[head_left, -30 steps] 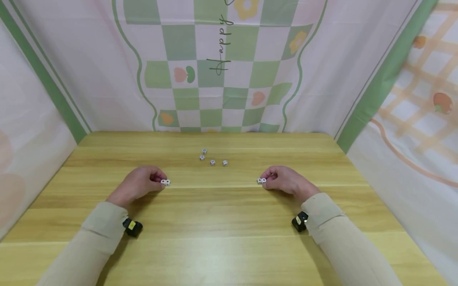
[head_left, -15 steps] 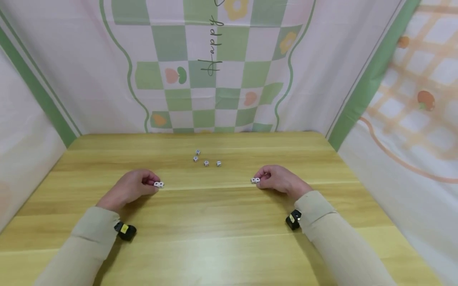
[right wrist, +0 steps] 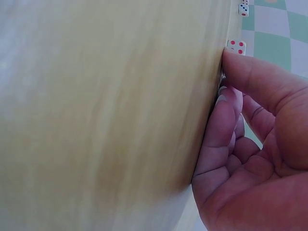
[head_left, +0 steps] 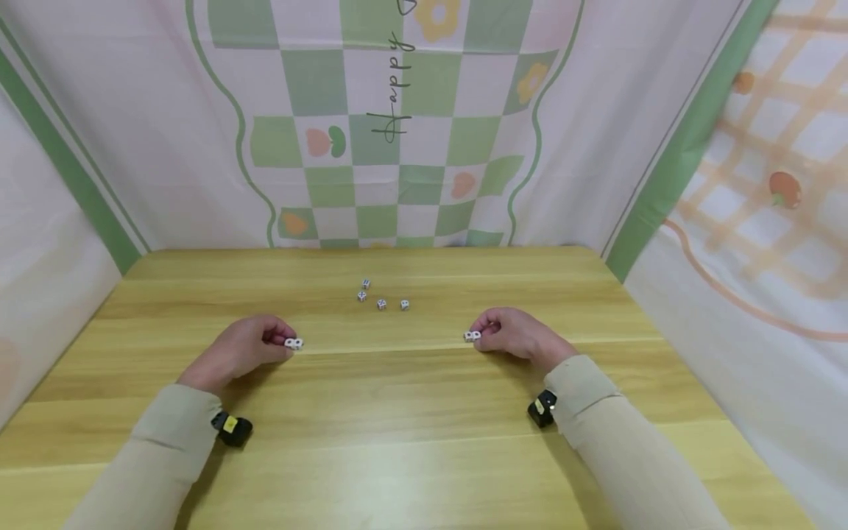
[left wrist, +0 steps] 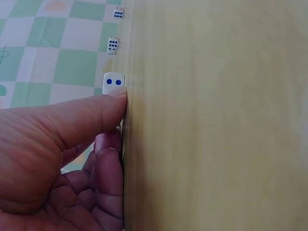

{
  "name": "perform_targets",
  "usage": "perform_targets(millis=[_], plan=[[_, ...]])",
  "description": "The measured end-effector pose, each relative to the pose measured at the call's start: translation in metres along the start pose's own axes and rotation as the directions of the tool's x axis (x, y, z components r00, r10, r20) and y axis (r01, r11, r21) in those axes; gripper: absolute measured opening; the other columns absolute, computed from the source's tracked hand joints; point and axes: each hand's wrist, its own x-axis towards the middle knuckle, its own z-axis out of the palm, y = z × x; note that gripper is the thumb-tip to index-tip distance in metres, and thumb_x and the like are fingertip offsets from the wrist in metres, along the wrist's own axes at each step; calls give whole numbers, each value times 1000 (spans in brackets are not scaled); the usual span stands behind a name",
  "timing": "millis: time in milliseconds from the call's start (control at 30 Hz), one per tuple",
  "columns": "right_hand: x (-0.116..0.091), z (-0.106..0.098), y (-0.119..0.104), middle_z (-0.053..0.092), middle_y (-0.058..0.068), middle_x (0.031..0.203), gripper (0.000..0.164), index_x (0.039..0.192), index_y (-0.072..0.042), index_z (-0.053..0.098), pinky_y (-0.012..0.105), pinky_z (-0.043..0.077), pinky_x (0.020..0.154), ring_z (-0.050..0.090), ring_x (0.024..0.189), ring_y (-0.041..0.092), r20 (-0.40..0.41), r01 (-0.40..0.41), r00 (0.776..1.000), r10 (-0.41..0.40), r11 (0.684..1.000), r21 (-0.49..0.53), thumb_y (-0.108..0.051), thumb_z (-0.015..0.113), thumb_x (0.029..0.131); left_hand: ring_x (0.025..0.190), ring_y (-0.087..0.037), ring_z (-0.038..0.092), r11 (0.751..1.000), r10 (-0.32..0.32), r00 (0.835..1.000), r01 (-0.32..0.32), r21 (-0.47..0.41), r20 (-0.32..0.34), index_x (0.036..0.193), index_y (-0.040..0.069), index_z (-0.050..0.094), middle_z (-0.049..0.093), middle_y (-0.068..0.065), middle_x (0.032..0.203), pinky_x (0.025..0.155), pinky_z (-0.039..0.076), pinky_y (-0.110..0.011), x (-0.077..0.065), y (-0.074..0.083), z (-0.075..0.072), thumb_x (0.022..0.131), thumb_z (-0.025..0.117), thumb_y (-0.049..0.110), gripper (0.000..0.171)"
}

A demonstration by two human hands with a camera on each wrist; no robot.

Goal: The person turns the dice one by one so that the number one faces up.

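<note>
Low over the wooden table, my left hand (head_left: 248, 346) pinches two small white dice (head_left: 294, 344) lying side by side at its fingertips. In the left wrist view the thumb covers part of a die (left wrist: 113, 82) that shows two blue pips. Opposite, my right hand (head_left: 520, 337) pinches another pair of white dice (head_left: 472, 336) between thumb and fingers. Red pips show on the die (right wrist: 237, 46) just past the right thumb tip. The other fingers of both hands are curled in toward the palm, close to the tabletop.
Farther back, between the hands, several loose dice sit on the table (head_left: 397, 412), among them one die (head_left: 405, 305) on the right and one die (head_left: 366, 283) at the rear. A checked green and white curtain (head_left: 371, 140) hangs behind the table's back edge.
The head view has swung slightly to the right, so everything appears shifted left. Both hands keep their pinch on the dice and hold the same place on the table.
</note>
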Motion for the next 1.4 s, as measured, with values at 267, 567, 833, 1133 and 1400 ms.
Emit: perform_targets(millis=[267,567,833,1133,1400], plan=[[-1,1,-3,67,6,96,22,111,-3,71,32,46,79,56,85,18,-8,-19,1000,19,1000,21,-13,77,92,97,-22,57,1000,-4,1000,4,-8,7,115,7,70,67,-6,108,84,47,-36,-1,0,-1,96,76,19,24],[-2,2,0,65,6,96,23,113,-3,70,31,46,79,56,85,18,-1,-8,1000,9,1000,5,-12,76,92,96,-22,58,999,0,1000,0,-36,5,114,8,71,68,-6,107,83,47,-35,-1,0,1,95,76,18,22],[-5,0,0,67,8,104,31,119,-2,68,31,48,84,58,92,19,-12,-31,999,31,999,26,-14,78,93,95,-22,57,998,-23,1000,23,-52,0,114,9,71,67,-6,107,83,47,-36,0,2,2,95,76,18,22],[-12,-2,-1,70,13,112,39,126,1,65,28,49,86,63,97,18,-10,-35,999,36,996,86,-13,79,92,95,-23,57,997,-36,999,36,-66,-3,112,9,71,67,-6,106,83,47,-36,1,1,3,95,76,17,20],[-20,-5,-6,67,19,119,47,134,5,58,28,53,83,64,97,20,-15,-68,997,72,985,156,-11,76,94,95,-24,56,997,-40,999,39,-66,-6,113,10,71,66,-7,106,83,46,-37,-2,-1,0,96,75,16,19]])
